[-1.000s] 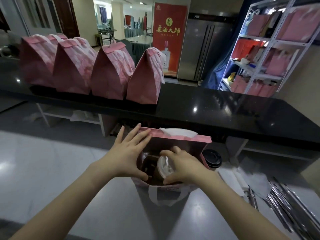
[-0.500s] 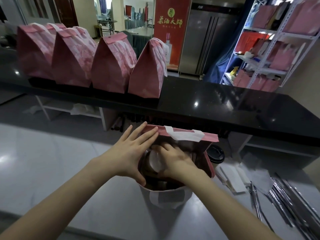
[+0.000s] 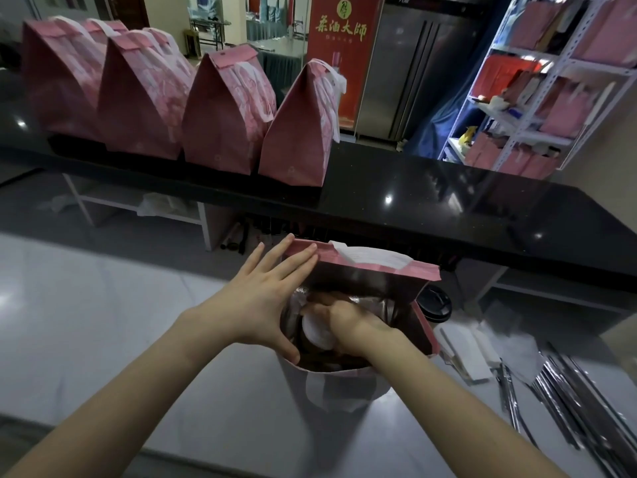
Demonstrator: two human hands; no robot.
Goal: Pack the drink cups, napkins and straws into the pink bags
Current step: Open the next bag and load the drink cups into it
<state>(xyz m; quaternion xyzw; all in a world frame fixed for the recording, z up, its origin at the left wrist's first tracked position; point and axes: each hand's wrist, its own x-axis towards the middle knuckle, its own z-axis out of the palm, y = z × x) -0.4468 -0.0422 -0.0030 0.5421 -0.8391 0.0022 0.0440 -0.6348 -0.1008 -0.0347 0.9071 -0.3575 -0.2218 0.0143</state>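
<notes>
1. Pale, glossy worktop (image 3: 103,322) stretches under my arms. Beyond it a black polished counter (image 3: 465,208) runs across at a higher level.
2. On the far left of that counter stand four closed pink paper bags (image 3: 224,125) with white handles, side by side in a row with their tops folded over.
3. Farther back are a red banner (image 3: 339,46) with yellow characters and a steel refrigerator (image 3: 406,70) beside it. At far right is a white metal shelf rack (image 3: 524,129) holding more pink bags.
4. Directly in front of me on the worktop stands the open pink paper bag (image 3: 379,269), upright with its far flap raised.
5. My left hand (image 3: 262,305) lies against the left side of the bag's mouth, fingers straight and spread along the flap's edge, thumb at the near rim (a flat palm, grasping nothing).
6. My right hand (image 3: 348,322) is down inside the bag, fingers curled round a drink cup with a round white lid (image 3: 315,332). The cup sits within the bag's walls, toward its left side.
7. Just right of the bag, a second cup with a black lid (image 3: 436,303) stands on the worktop, partly hidden by the bag's wall.
8. Near it on the right lie folded white napkins (image 3: 465,353), and farther right a loose heap of long straws in silvery wrappers (image 3: 568,391) (too blurred for me to count).
</notes>
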